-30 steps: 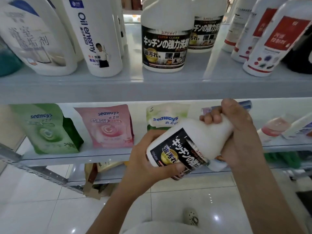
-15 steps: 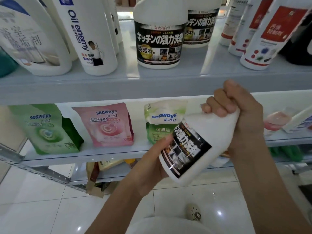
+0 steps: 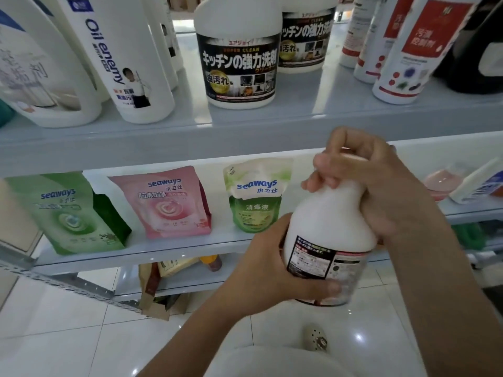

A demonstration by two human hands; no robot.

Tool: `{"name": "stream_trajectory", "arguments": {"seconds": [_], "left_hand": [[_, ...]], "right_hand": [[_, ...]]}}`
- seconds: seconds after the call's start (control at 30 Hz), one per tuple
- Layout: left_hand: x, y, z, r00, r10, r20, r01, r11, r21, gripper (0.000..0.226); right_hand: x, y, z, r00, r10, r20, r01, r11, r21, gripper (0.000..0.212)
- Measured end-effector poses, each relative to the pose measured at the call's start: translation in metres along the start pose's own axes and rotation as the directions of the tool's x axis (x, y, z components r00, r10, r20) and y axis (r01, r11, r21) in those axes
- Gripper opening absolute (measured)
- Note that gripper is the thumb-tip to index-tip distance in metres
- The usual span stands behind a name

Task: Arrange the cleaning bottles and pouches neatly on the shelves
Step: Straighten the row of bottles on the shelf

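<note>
Before the shelves (image 3: 163, 144), bottle (image 3: 329, 221) now upright

White bottle (image 3: 329, 221) is held nearly upright in front of the shelves. Right hand (image 3: 381, 186) grips its neck; left hand (image 3: 272, 265) holds the lower body at the black label. Upper shelf (image 3: 245, 137) carries a front black-labelled bottle (image 3: 239, 63) and a rear black-labelled bottle (image 3: 304, 42). Lower shelf (image 3: 163, 248) carries a green pouch (image 3: 68, 213), pink pouch (image 3: 168, 202) and pale green pouch (image 3: 255, 200), standing apart.
</note>
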State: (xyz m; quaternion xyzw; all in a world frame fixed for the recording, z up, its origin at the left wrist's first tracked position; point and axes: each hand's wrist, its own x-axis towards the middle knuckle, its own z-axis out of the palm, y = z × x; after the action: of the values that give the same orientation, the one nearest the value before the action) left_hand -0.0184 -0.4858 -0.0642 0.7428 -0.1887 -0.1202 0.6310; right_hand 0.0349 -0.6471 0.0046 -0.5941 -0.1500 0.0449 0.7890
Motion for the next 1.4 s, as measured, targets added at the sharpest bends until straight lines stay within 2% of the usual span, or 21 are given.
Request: {"name": "stream_trajectory", "arguments": {"seconds": [0.07, 0.1, 0.2, 0.27, 0.37, 0.47, 0.53, 0.6, 0.67, 0.7, 0.77, 0.8, 0.87, 0.93, 0.97, 1.03, 1.1, 1.17, 1.23, 1.33, 1.4], "left_hand": [[-0.002, 0.007, 0.002, 0.990, 0.038, 0.135, -0.012, 0.982, -0.191, 0.054], [-0.002, 0.009, 0.004, 0.984, 0.039, 0.171, 0.014, 0.955, -0.297, 0.049], [0.000, 0.012, 0.008, 0.970, -0.041, 0.239, 0.162, 0.844, -0.512, 0.054], [0.000, 0.012, 0.006, 0.960, -0.082, 0.267, 0.225, 0.793, -0.566, 0.058], [-0.002, 0.022, 0.000, 0.955, -0.142, 0.262, 0.273, 0.766, -0.581, 0.042], [-0.003, 0.030, -0.003, 0.983, -0.172, 0.056, 0.180, 0.896, -0.405, 0.032], [-0.007, 0.031, -0.004, 0.998, -0.028, -0.061, 0.015, 0.978, -0.209, 0.034], [-0.015, 0.029, -0.004, 0.990, 0.128, -0.058, -0.127, 0.992, 0.030, 0.062], [-0.022, 0.021, -0.001, 0.957, 0.283, -0.059, -0.254, 0.920, 0.297, 0.088], [-0.022, 0.019, 0.000, 0.927, 0.372, -0.053, -0.313, 0.842, 0.439, 0.091], [-0.019, 0.016, 0.005, 0.846, 0.527, -0.082, -0.347, 0.660, 0.666, 0.079], [-0.017, 0.014, 0.005, 0.826, 0.550, -0.123, -0.323, 0.641, 0.696, 0.073], [-0.014, 0.015, 0.002, 0.846, 0.489, -0.213, -0.273, 0.741, 0.614, 0.069], [-0.014, 0.027, -0.006, 0.908, 0.290, -0.302, -0.206, 0.937, 0.281, 0.057], [-0.013, 0.032, -0.009, 0.931, 0.176, -0.321, -0.163, 0.984, 0.066, 0.048], [-0.010, 0.040, -0.014, 0.940, 0.022, -0.342, -0.107, 0.966, -0.234, 0.031], [-0.007, 0.044, -0.017, 0.941, -0.061, -0.334, -0.088, 0.906, -0.413, 0.026], [-0.002, 0.048, -0.017, 0.934, -0.054, -0.352, -0.126, 0.875, -0.468, 0.031], [0.003, 0.051, -0.019, 0.919, 0.026, -0.392, -0.211, 0.874, -0.437, 0.033], [0.009, 0.055, -0.023, 0.894, 0.192, -0.404, -0.340, 0.879, -0.335, 0.038], [0.016, 0.059, -0.026, 0.881, 0.261, -0.394, -0.369, 0.901, -0.228, 0.048]], "right_hand": [[0.003, 0.004, -0.007, 0.952, 0.027, 0.304, -0.150, 0.909, 0.388, 0.027], [0.005, 0.007, -0.007, 0.947, 0.005, 0.323, -0.180, 0.838, 0.515, 0.024], [0.010, 0.015, -0.012, 0.967, 0.048, 0.249, -0.199, 0.754, 0.626, 0.030], [0.012, 0.011, -0.013, 0.963, 0.119, 0.241, -0.254, 0.699, 0.669, 0.034], [0.009, 0.001, -0.011, 0.976, 0.210, 0.053, -0.190, 0.712, 0.677, 0.040], [0.006, -0.005, -0.005, 0.948, 0.254, -0.191, -0.080, 0.773, 0.629, 0.038], [0.004, -0.007, -0.004, 0.905, 0.260, -0.336, -0.028, 0.826, 0.564, 0.036], [0.003, -0.008, -0.002, 0.848, 0.268, -0.457, 0.004, 0.860, 0.511, 0.037], [0.003, -0.006, -0.001, 0.782, 0.300, -0.547, 0.033, 0.856, 0.516, 0.038], [0.004, -0.004, -0.001, 0.750, 0.317, -0.580, 0.047, 0.849, 0.526, 0.039], [0.007, 0.001, -0.002, 0.704, 0.343, -0.622, 0.057, 0.845, 0.531, 0.040], [0.008, 0.005, -0.004, 0.696, 0.350, -0.627, 0.046, 0.849, 0.526, 0.039], [0.008, 0.008, -0.008, 0.720, 0.355, -0.596, -0.019, 0.868, 0.495, 0.035], [0.003, 0.007, -0.010, 0.805, 0.328, -0.495, -0.102, 0.898, 0.428, 0.025], [-0.002, 0.005, -0.010, 0.859, 0.295, -0.418, -0.121, 0.911, 0.394, 0.018], [-0.013, 0.005, -0.005, 0.932, 0.228, -0.281, -0.112, 0.921, 0.374, 0.010], [-0.025, 0.011, 0.004, 0.963, 0.223, -0.153, -0.142, 0.898, 0.417, 0.036], [-0.034, 0.018, 0.016, 0.967, 0.245, -0.072, -0.206, 0.915, 0.346, 0.080], [-0.037, 0.022, 0.025, 0.974, 0.205, -0.094, -0.185, 0.966, 0.182, 0.098], [-0.034, 0.013, 0.024, 0.973, 0.112, -0.202, -0.123, 0.991, -0.046, 0.076], [-0.028, 0.002, 0.014, 0.978, 0.044, -0.205, -0.070, 0.990, -0.122, 0.063]]}}
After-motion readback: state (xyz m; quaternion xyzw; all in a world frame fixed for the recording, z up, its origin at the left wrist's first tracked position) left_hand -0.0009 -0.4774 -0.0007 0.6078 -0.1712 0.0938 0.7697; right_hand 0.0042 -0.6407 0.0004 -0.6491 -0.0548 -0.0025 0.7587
